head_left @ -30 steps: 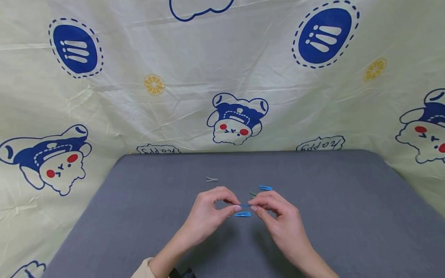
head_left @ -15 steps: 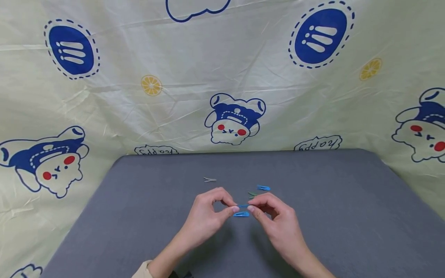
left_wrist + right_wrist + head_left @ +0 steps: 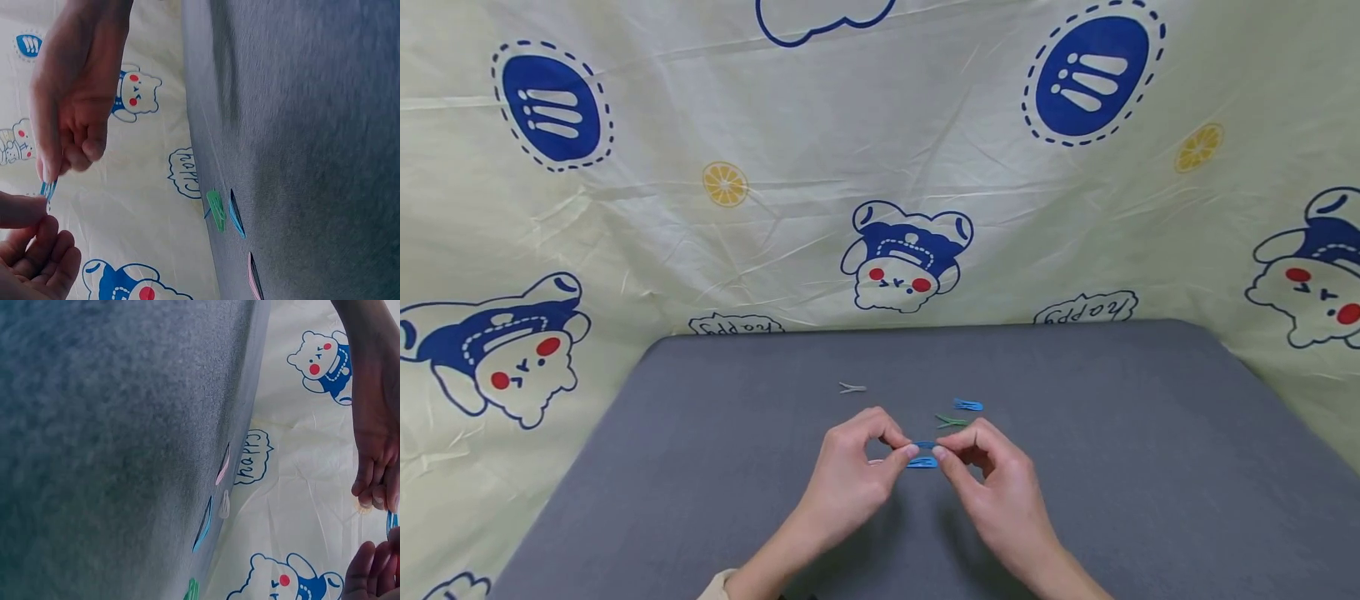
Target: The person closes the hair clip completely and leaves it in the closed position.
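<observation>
A blue snap hair clip [image 3: 924, 445] is held above the table between both hands, its ends at the fingertips. My left hand [image 3: 853, 468] pinches one end with thumb and forefinger, and my right hand [image 3: 1000, 483] pinches the other. In the left wrist view, the held clip [image 3: 49, 189] shows a slim blue loop between the hands. Just below it in the head view lies another blue hair clip [image 3: 922, 462] on the table. A pink hair clip [image 3: 874, 462] shows partly behind the left thumb.
Beyond the right hand lie a green hair clip [image 3: 951, 422], spread apart, and a blue hair clip [image 3: 969, 405]. Further left is a pale grey hair clip [image 3: 853, 387], also spread. A grey cloth covers the table [image 3: 737, 467]; a printed curtain [image 3: 805, 250] hangs behind.
The head view has shifted slightly. Both hands keep their pinch; the held clip shows a little broader. More of the green clip and the pink clip has come into sight.
</observation>
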Demonstrator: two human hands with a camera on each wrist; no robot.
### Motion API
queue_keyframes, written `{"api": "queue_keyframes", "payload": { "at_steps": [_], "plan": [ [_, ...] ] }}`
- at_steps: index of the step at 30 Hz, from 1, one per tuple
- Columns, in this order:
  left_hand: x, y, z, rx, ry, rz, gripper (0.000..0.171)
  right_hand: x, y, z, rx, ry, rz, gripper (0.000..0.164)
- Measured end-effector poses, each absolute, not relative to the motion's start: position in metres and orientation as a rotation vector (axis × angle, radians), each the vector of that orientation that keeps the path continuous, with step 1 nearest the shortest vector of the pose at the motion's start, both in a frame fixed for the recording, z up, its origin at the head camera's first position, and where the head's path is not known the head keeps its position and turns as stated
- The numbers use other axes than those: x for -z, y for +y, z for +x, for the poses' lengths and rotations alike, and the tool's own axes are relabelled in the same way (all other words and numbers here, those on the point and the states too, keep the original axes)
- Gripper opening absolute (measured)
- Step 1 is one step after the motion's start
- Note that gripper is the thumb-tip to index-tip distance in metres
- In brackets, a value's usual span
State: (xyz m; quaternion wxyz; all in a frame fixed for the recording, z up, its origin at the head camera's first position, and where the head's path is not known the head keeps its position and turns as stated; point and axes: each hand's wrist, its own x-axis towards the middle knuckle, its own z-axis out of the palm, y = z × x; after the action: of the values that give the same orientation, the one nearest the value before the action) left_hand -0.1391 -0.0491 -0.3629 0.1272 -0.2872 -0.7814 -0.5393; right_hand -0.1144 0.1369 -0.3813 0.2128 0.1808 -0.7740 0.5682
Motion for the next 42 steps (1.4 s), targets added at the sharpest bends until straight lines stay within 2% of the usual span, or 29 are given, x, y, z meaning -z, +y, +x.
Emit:
{"api": "queue_keyframes", "payload": {
  "at_steps": [13, 21, 31, 42],
  "plan": [
    [0.360, -0.054, -0.146, 1.615, -2.345, -0.819, 0.009, 0.376, 0.148, -0.118, -1.791, -2.097, 0.488, 0.014],
    [0.361, -0.054, -0.148, 1.561, -2.363, -0.858, 0.011, 0.378, 0.150, -0.120, -1.809, -2.089, 0.503, 0.014],
    [0.364, -0.053, -0.149, 1.551, -2.426, -0.851, 0.008, 0.379, 0.151, -0.120, -1.754, -2.107, 0.530, 0.017],
    [0.370, -0.048, -0.149, 1.370, -2.387, -0.887, 0.008, 0.372, 0.154, -0.120, -1.592, -2.280, 0.418, 0.018]
  ]
}}
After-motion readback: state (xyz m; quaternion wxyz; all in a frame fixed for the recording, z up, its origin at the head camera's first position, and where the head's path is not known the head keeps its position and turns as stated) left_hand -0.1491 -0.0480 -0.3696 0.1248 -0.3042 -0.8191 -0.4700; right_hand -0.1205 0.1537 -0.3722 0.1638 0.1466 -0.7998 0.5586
